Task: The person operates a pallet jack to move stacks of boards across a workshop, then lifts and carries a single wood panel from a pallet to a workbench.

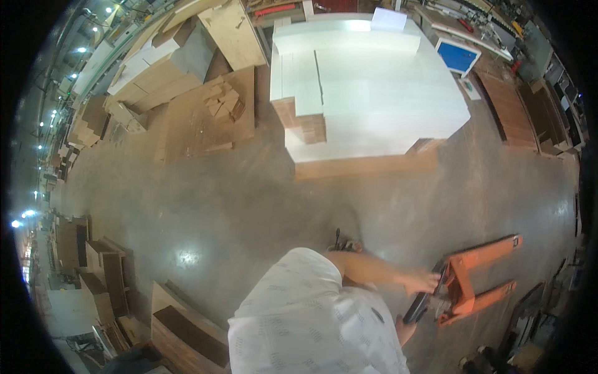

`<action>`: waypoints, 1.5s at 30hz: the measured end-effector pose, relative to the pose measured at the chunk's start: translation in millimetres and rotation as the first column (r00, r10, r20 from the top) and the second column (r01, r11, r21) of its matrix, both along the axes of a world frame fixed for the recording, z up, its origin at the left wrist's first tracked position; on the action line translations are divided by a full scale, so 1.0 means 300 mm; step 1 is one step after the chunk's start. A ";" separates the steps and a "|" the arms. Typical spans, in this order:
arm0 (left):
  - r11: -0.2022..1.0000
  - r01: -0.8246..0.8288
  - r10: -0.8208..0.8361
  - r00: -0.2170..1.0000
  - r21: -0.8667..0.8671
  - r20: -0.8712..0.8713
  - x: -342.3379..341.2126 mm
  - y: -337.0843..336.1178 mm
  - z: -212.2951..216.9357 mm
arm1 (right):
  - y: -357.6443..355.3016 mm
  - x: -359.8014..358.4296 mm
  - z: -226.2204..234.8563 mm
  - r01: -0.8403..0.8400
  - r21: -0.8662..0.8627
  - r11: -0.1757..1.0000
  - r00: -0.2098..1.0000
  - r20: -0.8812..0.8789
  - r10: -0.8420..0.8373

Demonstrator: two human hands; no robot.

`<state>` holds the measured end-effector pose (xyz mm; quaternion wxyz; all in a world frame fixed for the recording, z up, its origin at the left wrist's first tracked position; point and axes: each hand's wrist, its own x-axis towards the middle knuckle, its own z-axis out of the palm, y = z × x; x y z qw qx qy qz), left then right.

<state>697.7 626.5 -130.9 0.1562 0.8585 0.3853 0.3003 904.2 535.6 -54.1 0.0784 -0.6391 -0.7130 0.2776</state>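
Workshop concrete floor (249,199) spreads wide, with a big stack of white boards (374,87) at its far edge. At the near right edge, the left hand (420,282) closes its grip on the black handle (416,306) of an orange pallet jack (476,277), forks pointing right; the right hand (403,329) sits just below, its grip hidden

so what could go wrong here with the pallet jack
The left hand grips the pallet jack handle, while the right hand is mostly hidden behind the body, so control may be one-handed. The orange forks lie low on the floor and could trip someone. The white panel stack has loose brown boards at its edge that a knock might dislodge.
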 end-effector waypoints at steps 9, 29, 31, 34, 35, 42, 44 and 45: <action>0.804 -0.208 0.056 0.959 -0.557 -0.278 -0.407 -0.739 0.253 | -0.392 -0.190 0.019 -0.071 0.051 0.996 0.996 0.058 0.068; 0.796 -0.119 0.050 0.990 -0.593 -0.132 -0.748 -2.261 0.319 | -1.552 -0.176 -0.088 0.057 -0.035 0.998 0.953 0.301 -0.043; 0.785 -0.120 0.066 0.992 -0.607 -0.110 -0.835 -2.427 0.289 | -1.635 -0.224 -0.137 0.041 -0.081 0.996 0.924 0.383 -0.007; 0.714 -0.148 0.102 0.989 -0.685 -0.107 -0.967 -2.728 0.301 | -1.790 -0.461 -0.196 0.056 -0.066 0.996 0.970 0.241 -0.039; 0.690 -0.176 0.124 0.984 -0.702 -0.126 -1.016 -2.826 0.317 | -1.849 -0.545 -0.192 0.038 -0.090 0.995 0.968 0.249 -0.015; 0.679 -0.249 0.254 0.962 -0.691 -0.097 -1.235 -3.268 0.410 | -2.103 -0.688 -0.332 -0.103 -0.149 0.984 0.974 0.186 0.130; 0.720 -0.319 0.383 0.923 -0.616 -0.031 -1.243 -3.374 0.380 | -2.220 -0.779 -0.286 -0.137 -0.168 0.976 0.964 0.205 0.171; 0.743 -0.346 0.420 0.908 -0.573 -0.005 -1.264 -3.423 0.385 | -2.280 -0.792 -0.296 -0.144 -0.156 0.977 0.964 0.202 0.175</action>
